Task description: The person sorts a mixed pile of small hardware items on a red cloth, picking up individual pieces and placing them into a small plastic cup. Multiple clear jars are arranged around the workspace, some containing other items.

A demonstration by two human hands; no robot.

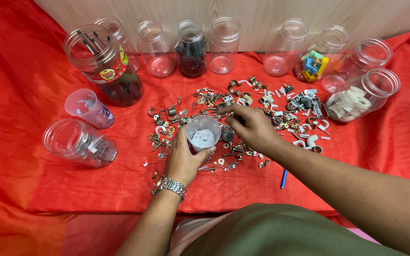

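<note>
My left hand point(182, 159), with a metal watch at the wrist, grips a small clear plastic cup point(203, 133) that holds white plastic pieces. My right hand point(252, 127) rests on a scattered heap of small hardware point(243, 114) just right of the cup, its fingertips pinched among screws, hooks and washers near the cup's rim. Whether the fingers hold a piece cannot be told. The heap mixes metal screws, bolts, hooks and white plastic clips on a red cloth point(24, 95).
Several clear plastic jars stand along the back: a large jar point(103, 64) with long nails, a dark-filled jar point(191, 47), a jar of coloured pieces point(316, 59), a jar of white clips point(361, 97). A jar point(79, 142) lies on its side left. A pinkish cup point(88, 108), blue pen point(284, 178).
</note>
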